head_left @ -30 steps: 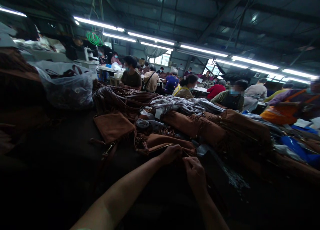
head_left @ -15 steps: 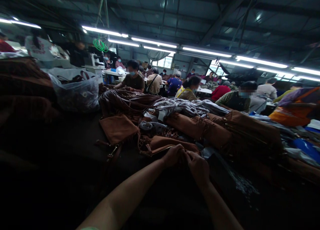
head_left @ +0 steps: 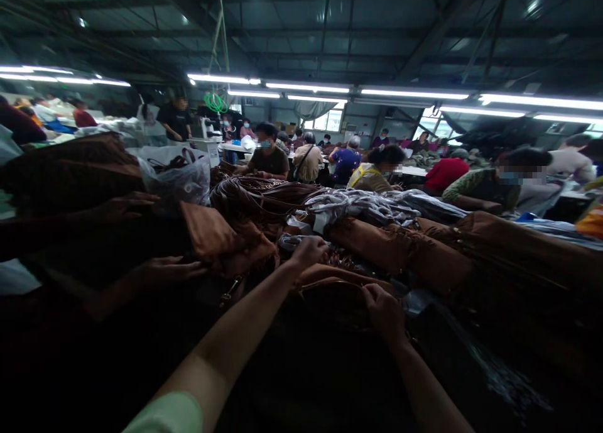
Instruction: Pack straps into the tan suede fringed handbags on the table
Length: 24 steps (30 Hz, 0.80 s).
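Note:
A brown bag with a curved zipper edge lies in front of me. My right hand pinches its edge at the right end. Above the bag's left part, my left hand is closed; what its fingers hold, if anything, is too small to make out. To the left of my left forearm are a brown fringed pouch and a metal clasp. Grey-white cords lie behind the bag.
Another person's hands reach in from the left beside the pouch. Brown bags are piled at the right. A clear plastic bag stands at the back left, near dark brown straps. Several people sit farther back.
My hands have moved apart, the left one up and to the left. The view has turned left. Another person's hands have come in from the left, and the pouch is now raised and tilted.

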### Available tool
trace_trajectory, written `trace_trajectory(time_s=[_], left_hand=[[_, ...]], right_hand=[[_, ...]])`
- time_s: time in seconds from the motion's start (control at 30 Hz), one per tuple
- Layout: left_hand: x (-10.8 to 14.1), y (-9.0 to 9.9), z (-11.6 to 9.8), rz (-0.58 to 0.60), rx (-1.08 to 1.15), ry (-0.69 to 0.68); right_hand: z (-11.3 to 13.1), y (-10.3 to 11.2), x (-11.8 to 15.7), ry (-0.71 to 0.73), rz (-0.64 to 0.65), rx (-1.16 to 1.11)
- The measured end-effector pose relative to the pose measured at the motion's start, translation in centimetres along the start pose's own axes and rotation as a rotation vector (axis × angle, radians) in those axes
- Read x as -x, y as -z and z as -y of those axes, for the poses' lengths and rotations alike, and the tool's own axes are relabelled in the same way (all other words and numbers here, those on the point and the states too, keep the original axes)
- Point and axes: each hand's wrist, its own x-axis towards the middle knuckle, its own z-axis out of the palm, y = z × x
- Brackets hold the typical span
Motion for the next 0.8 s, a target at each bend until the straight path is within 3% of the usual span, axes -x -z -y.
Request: trace_trajectory(time_s=[0.07,0.1,0.2,0.33,0.47,0.67,0.73,0.8], left_hand=[[-1.5,3.2,2.2,-0.134,-0.479,0.088],[-2.2,4.4,3.3,-0.121,-0.548,0.104],[-3.7,6.4,5.7,-0.01,-0.634,0.1],[-4.3,7.0,6.6,0.126,-0.686,0.027],[-3.8,7.5,4.9,0.156,-0.703,-0.075],[-1.9,9.2,-1.4,-0.003,-0.527,-0.386],[-0.9,8.9,-2.9,0.041,-0.467,-0.408],[0.4,7.6,-3.1,0.137,-0.454,-0.39]], right_hand=[[0.0,0.1,0.2,-0.004,-0.009,-0.017],[0.0,0.1,0.3,-0.005,-0.01,-0.027],[0.1,0.2,0.4,0.002,-0.028,-0.05],[0.1,0.2,0.5,0.008,-0.074,-0.059],[0.1,0.2,0.5,0.004,-0.085,-0.083],[-0.1,0.0,0.5,-0.011,-0.098,-0.073],[-0.1,0.1,0.5,-0.012,-0.101,-0.076],[-0.1,0.1,0.5,-0.015,-0.098,-0.091]])
